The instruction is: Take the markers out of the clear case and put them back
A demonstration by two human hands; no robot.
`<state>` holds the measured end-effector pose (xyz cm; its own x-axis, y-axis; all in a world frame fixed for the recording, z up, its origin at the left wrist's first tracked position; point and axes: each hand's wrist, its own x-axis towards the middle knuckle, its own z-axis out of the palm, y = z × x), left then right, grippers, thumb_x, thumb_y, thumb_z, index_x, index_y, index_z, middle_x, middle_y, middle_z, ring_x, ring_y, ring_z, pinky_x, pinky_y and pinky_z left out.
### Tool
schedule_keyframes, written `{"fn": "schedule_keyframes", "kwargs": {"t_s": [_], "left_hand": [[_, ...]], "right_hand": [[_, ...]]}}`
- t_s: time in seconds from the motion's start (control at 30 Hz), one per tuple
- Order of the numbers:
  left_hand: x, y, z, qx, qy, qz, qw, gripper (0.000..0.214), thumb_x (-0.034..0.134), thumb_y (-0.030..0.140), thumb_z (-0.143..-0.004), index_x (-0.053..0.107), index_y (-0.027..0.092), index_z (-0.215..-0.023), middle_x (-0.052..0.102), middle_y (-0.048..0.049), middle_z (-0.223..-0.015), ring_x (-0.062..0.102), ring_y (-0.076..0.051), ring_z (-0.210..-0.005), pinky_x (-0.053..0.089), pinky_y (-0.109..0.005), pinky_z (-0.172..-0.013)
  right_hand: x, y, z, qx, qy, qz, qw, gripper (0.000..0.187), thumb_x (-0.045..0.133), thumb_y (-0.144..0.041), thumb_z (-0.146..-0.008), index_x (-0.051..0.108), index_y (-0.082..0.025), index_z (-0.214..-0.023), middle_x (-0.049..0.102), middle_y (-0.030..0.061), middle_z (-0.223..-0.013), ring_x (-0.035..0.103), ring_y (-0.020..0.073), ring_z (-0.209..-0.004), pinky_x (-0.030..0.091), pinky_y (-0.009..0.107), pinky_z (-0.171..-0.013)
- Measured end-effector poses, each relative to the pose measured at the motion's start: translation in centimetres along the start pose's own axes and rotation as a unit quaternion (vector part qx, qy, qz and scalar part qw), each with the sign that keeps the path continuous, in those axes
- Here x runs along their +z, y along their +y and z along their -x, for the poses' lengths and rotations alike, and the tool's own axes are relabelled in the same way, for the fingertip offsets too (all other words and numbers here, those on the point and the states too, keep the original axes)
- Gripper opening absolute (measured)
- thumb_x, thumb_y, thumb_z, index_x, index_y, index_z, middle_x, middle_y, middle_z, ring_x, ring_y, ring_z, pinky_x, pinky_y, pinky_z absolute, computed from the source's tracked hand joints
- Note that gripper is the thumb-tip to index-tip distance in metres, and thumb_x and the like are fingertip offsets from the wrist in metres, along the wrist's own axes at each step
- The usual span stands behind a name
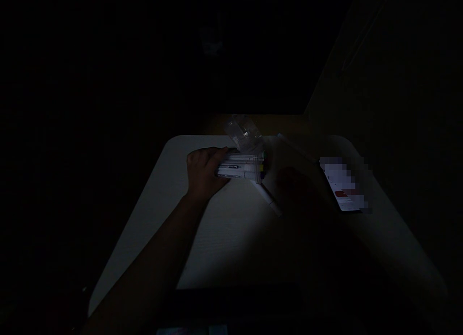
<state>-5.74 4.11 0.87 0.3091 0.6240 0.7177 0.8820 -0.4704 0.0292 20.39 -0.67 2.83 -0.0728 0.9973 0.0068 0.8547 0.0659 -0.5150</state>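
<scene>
My left hand (pixel 204 173) is closed around a clear plastic case of markers (pixel 240 166), held on its side over the table. The case's transparent lid (pixel 243 132) stands open at the far side. Coloured marker ends, green, yellow and dark blue, face right. A loose white marker (pixel 268 199) lies on the table just below the case. My right hand (pixel 294 180) is to the right of the case, deep in shadow; its fingers cannot be made out. Beyond it lies another pale marker (pixel 296 147), dimly lit.
A phone with a lit screen (pixel 338 183), partly blurred, lies on the right of the white table (pixel 220 238). The table has rounded far corners. A dark panel (pixel 253 50) stands behind it. Most of the surroundings are too dark to make out.
</scene>
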Motion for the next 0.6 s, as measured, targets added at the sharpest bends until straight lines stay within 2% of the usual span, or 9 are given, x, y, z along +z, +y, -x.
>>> {"fn": "schedule_keyframes", "kwargs": {"t_s": [0.13, 0.23, 0.37, 0.47, 0.6], "left_hand": [[0.0, 0.0, 0.0, 0.005, 0.014, -0.009, 1.000, 0.067, 0.062, 0.053, -0.066, 0.047, 0.026, -0.124, 0.058, -0.0088, -0.108, 0.048, -0.026, -0.098, 0.031, -0.040, -0.084], [0.0, 0.0, 0.0, 0.012, 0.022, -0.010, 1.000, 0.065, 0.062, 0.053, -0.067, 0.047, 0.025, -0.124, 0.058, -0.0088, -0.107, 0.049, -0.025, -0.098, 0.032, -0.039, -0.084], [-0.1, 0.1, 0.0, -0.001, 0.006, -0.013, 1.000, 0.064, 0.061, 0.053, -0.067, 0.047, 0.026, -0.123, 0.058, -0.0087, -0.108, 0.048, -0.025, -0.098, 0.032, -0.039, -0.083], [-0.1, 0.1, -0.1, 0.000, 0.007, -0.017, 1.000, 0.064, 0.062, 0.051, -0.066, 0.047, 0.026, -0.124, 0.058, -0.0085, -0.108, 0.048, -0.025, -0.098, 0.031, -0.039, -0.084], [-0.1, 0.1, -0.1, 0.015, 0.021, -0.024, 0.999, 0.065, 0.062, 0.052, -0.066, 0.048, 0.024, -0.122, 0.059, -0.0083, -0.107, 0.049, -0.024, -0.097, 0.032, -0.038, -0.083]], "right_hand": [[-0.5, -0.8, 1.2, -0.017, -0.088, -0.020, 0.996, 0.043, 0.049, -0.051, -0.079, 0.051, -0.023, -0.113, 0.068, 0.0012, -0.080, 0.063, 0.0140, -0.070, 0.045, 0.023, -0.057], [-0.9, -1.7, 1.7, -0.056, -0.126, 0.027, 0.990, 0.055, 0.051, -0.055, -0.076, 0.049, -0.022, -0.120, 0.067, 0.0028, -0.086, 0.062, 0.0146, -0.072, 0.043, 0.023, -0.058], [-1.1, -2.4, 1.8, -0.095, -0.144, 0.092, 0.981, 0.045, 0.051, -0.047, -0.077, 0.054, -0.024, -0.115, 0.066, 0.0036, -0.094, 0.061, 0.0163, -0.075, 0.041, 0.026, -0.062], [-1.1, -2.4, 1.7, -0.081, -0.148, 0.100, 0.981, 0.037, 0.050, -0.038, -0.078, 0.057, -0.022, -0.111, 0.065, 0.0043, -0.098, 0.060, 0.0175, -0.079, 0.041, 0.027, -0.065], [-1.1, -2.1, 1.4, -0.064, -0.145, 0.103, 0.982, 0.034, 0.048, -0.036, -0.078, 0.060, -0.021, -0.107, 0.065, 0.0048, -0.101, 0.060, 0.0192, -0.084, 0.042, 0.029, -0.068]]}}
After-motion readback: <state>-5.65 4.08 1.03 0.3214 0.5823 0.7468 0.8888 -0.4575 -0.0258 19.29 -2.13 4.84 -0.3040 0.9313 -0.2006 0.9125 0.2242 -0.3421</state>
